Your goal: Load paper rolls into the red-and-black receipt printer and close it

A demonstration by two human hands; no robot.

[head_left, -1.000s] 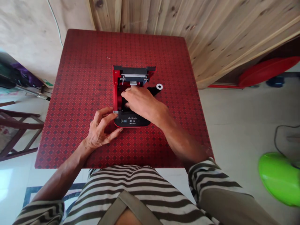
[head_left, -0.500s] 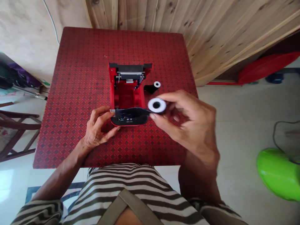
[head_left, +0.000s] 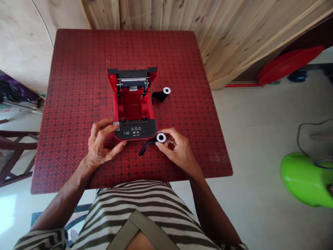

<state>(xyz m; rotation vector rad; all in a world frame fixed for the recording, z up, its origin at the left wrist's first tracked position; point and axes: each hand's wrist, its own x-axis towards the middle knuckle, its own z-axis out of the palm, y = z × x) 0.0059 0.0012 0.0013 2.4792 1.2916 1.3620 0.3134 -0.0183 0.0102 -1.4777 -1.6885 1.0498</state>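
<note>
A red and black label printer (head_left: 136, 127) stands on the table with its lid raised and its red inner bay bare. My left hand (head_left: 100, 142) grips its front left corner, fingers on top near a grey tab and thumb along the front edge. Just off the front right corner, my right hand (head_left: 179, 149) pinches a roll of black ribbon (head_left: 163, 138) with a white core. The ribbon's loose end trails left across the tablecloth in front of the printer. A second black ribbon roll (head_left: 163, 96) lies to the right of the printer, its white end facing up.
The red patterned tablecloth (head_left: 80, 69) covers the table up to the plank wall (head_left: 151, 14). To the left stands a wooden chair (head_left: 18, 146). On the floor at right are a bright green plastic object (head_left: 301, 180) and a dark cable (head_left: 299, 139).
My right hand has lowered the ribbon roll from above the printer's right side to beside its front corner. The ribbon tail no longer crosses the printer's front panel. My left hand keeps its hold.
</note>
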